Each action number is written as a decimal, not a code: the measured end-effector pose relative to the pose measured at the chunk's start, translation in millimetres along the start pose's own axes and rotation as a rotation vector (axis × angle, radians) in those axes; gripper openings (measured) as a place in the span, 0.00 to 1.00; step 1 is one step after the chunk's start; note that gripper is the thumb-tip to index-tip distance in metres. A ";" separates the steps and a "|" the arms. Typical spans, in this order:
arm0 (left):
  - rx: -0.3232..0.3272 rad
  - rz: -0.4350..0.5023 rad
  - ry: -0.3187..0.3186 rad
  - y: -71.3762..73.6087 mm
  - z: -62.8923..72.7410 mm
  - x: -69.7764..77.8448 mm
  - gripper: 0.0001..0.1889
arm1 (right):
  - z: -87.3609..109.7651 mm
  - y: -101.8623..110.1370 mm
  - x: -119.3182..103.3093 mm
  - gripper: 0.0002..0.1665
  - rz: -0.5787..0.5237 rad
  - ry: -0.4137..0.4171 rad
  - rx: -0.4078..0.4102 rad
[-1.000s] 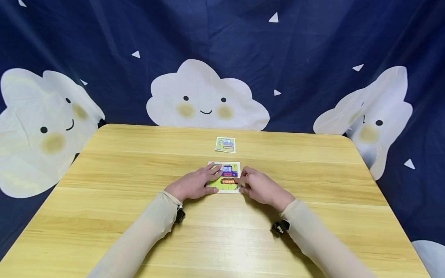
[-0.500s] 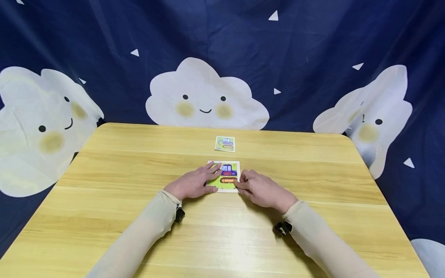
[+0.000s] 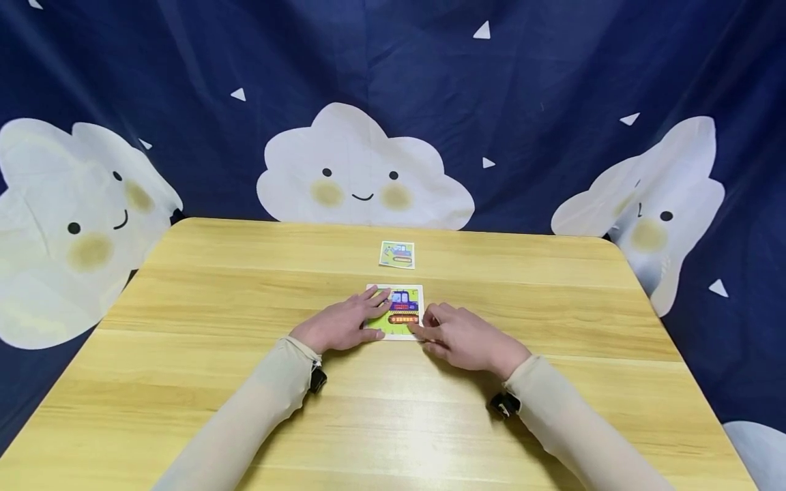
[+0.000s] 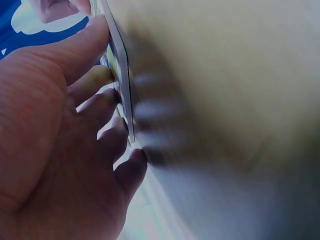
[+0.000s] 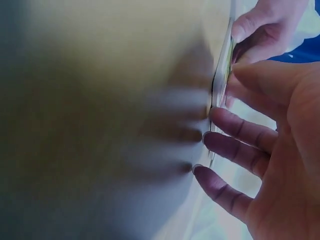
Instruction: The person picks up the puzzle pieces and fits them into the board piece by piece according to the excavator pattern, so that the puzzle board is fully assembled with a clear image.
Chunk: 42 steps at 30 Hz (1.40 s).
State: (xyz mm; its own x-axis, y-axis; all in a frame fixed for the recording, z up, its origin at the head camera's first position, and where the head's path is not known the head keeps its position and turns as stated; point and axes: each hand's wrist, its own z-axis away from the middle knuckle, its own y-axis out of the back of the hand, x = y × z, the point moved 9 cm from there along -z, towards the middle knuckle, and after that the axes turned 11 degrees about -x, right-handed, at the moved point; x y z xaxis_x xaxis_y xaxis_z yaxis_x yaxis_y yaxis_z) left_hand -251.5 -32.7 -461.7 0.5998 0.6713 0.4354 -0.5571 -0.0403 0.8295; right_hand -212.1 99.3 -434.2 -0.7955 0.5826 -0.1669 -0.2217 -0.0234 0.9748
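A small picture puzzle [image 3: 402,307] with a white border lies flat on the table, showing a purple vehicle with red tracks on yellow-green. My left hand [image 3: 339,325] rests on its left side, fingers spread and thumb near the lower edge, covering that part of the picture. At the lower right corner, my right hand [image 3: 471,339] touches the puzzle with thumb and forefinger. The right wrist view shows the other fingers [image 5: 235,150] reaching loosely beside the puzzle's edge. From the left wrist, the puzzle's frame [image 4: 125,75] appears edge-on under the left hand [image 4: 55,125].
Behind the puzzle lies a smaller card [image 3: 398,254] with a similar vehicle picture. The wooden table [image 3: 245,273] reaches back to a dark blue curtain [image 3: 417,75] printed with white clouds.
My right hand has shifted slightly towards me, its fingertips sliding from the right edge onto the lower right of the puzzle. The left hand stays in place.
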 end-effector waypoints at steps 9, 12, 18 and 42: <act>-0.004 0.006 0.005 -0.2 0.3 0.0 0.33 | -0.5 -2.9 -3.3 0.23 0.034 0.010 -0.011; -0.003 0.008 0.003 0.1 -0.1 0.0 0.33 | -2.0 -2.9 -3.5 0.23 0.032 -0.014 -0.034; -0.006 0.002 -0.010 0.3 -1.4 1.6 0.33 | -4.1 -2.2 -4.9 0.22 0.036 -0.043 -0.067; 0.006 0.013 -0.010 0.9 2.8 2.1 0.32 | -7.5 -6.7 0.8 0.27 0.039 -0.120 -0.100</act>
State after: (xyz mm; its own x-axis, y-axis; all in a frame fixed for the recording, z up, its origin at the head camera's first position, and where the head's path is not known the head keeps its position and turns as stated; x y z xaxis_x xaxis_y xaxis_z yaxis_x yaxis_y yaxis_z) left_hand -249.2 -33.4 -459.1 0.5987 0.6630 0.4494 -0.5613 -0.0529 0.8259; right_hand -215.5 93.8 -441.9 -0.7327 0.6725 -0.1045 -0.2518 -0.1252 0.9596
